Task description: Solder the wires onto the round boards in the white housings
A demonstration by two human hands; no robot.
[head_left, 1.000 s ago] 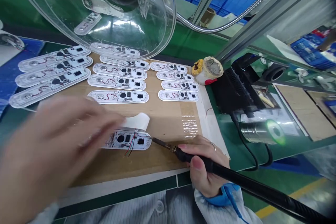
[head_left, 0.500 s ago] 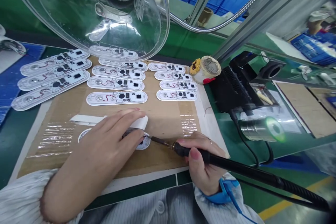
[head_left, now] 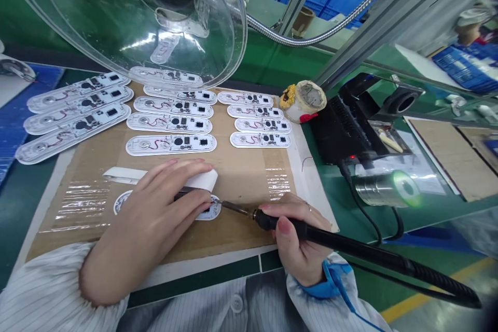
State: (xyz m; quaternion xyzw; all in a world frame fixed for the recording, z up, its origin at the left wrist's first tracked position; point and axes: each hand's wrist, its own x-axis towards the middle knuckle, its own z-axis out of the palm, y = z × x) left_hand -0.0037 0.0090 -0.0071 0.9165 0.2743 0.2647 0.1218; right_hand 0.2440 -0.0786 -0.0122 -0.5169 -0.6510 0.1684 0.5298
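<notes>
With our left hand (head_left: pixel 155 218) pressed flat over the circuit board (head_left: pixel 212 211) on the cardboard mat (head_left: pixel 241 176) and our right hand (head_left: pixel 299 238) gripping the soldering iron (head_left: pixel 295 228) at its edge, a slip could burn our fingertips (head_left: pixel 204 201) or bridge pads.

- The left hand (head_left: pixel 155 212) covers most of the circuit board (head_left: pixel 210 211) under it.
- The clear dome (head_left: pixel 128 15) is cut off at the top edge.
- Board markings are too small to read.

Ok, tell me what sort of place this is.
Most likely an electronics assembly line. The right hand holds a soldering iron to a circuit board, rows of like boards lie on the mat, and a solder spool stands near.
</notes>
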